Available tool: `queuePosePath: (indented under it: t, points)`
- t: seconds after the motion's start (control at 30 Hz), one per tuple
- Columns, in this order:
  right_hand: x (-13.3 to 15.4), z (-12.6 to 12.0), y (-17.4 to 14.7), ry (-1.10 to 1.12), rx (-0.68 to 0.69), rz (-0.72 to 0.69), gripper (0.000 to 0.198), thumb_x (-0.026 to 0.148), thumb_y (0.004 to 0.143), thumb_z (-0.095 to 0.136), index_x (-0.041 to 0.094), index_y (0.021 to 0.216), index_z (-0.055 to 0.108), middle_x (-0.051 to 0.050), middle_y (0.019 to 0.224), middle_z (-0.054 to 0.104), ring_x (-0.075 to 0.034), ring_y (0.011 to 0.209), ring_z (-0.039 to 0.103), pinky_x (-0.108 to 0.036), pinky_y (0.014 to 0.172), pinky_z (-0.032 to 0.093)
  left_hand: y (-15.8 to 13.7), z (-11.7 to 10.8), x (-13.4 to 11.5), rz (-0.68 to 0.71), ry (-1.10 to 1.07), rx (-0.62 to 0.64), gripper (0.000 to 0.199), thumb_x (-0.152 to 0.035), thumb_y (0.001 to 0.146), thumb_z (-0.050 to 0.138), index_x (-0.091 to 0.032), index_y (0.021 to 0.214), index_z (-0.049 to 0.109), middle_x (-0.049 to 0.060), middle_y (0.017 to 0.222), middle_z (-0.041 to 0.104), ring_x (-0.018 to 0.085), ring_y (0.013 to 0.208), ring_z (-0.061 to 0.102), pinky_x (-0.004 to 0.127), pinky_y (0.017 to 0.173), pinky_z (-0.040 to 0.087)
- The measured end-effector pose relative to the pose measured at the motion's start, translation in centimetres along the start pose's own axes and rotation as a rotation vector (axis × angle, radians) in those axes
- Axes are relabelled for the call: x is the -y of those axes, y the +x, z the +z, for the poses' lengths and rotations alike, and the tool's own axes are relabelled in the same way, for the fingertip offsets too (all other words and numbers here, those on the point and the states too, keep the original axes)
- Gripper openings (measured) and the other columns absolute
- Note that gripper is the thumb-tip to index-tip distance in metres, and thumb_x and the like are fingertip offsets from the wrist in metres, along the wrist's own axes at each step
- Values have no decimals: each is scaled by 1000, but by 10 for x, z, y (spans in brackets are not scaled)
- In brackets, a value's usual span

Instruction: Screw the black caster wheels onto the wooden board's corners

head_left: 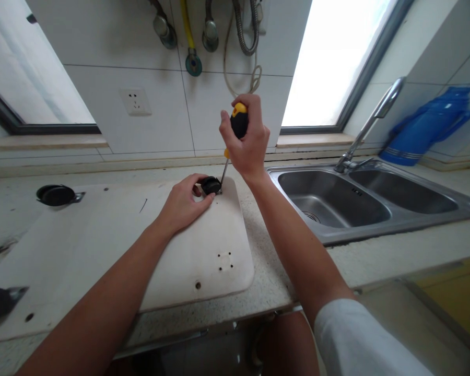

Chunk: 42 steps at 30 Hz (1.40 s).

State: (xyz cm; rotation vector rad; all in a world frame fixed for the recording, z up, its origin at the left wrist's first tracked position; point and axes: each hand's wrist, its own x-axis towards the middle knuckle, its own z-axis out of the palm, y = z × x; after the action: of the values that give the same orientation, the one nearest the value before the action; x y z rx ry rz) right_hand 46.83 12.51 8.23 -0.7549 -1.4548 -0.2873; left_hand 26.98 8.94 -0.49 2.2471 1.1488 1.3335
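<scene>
My right hand (250, 138) is wrapped round the yellow and black handle of a screwdriver (239, 121). Its thin shaft slants down to the mounting plate of a black caster wheel (210, 185). My left hand (186, 203) grips that caster, thumb in front and fingers behind, at the far right corner of a white board (191, 245). Whether the tip sits in a screw head is too small to tell. Four-hole marks, with no caster on them, show at the board's near right corner.
Two more casters, one at the far left (57, 195) and one at the near left (0, 305), stand on the board. A double steel sink (329, 230) with a tall faucet (370, 128) and a blue thermos jug (426, 128) are to the right. Pipe valves (210, 36) and a socket (135, 102) are on the wall.
</scene>
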Motion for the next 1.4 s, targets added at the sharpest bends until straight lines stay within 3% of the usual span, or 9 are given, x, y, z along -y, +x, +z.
queuePosePath:
  t: [0.53,0.77,0.97,1.13,1.3,1.4]
  points:
    - [-2,4,-5,-54,41,3,42,65,116,46,31,139,56,-6,115,73,-21,96,72,-37,92,61,5,-9,-6,-100,42,149,55,-45,90,76,-16,136,76,6,99,78,22,80,66,35,75,51]
    - [6,4,-5,-64,137,-34,47,67,115,45,30,140,59,-6,117,73,-22,103,70,-38,95,59,3,-6,-7,-85,51,138,51,-47,91,76,-18,133,75,5,96,78,23,82,66,36,77,53]
    - [16,-11,3,-98,270,-128,47,55,121,30,29,141,64,-6,115,75,-21,99,70,-35,92,56,2,-4,-10,-60,33,92,45,-43,94,78,-20,133,75,7,116,82,21,85,67,37,84,55]
    - [22,-25,14,-118,324,-159,45,61,116,46,30,134,74,-7,114,76,-24,108,70,-37,99,58,4,-4,-7,-80,55,88,47,-38,95,76,-18,138,74,10,119,81,22,85,67,37,80,55]
    - [24,-31,19,-61,387,-171,46,58,118,42,32,138,75,-7,120,76,-24,110,70,-38,96,61,3,-3,-7,-82,47,85,46,-40,95,78,-17,135,75,10,116,81,23,86,68,38,81,56]
    - [23,-32,19,-85,331,-184,47,64,115,49,32,134,77,-8,116,75,-26,112,69,-40,96,62,3,-3,-7,-87,37,85,45,-41,93,81,-19,132,75,8,109,81,23,84,68,38,83,56]
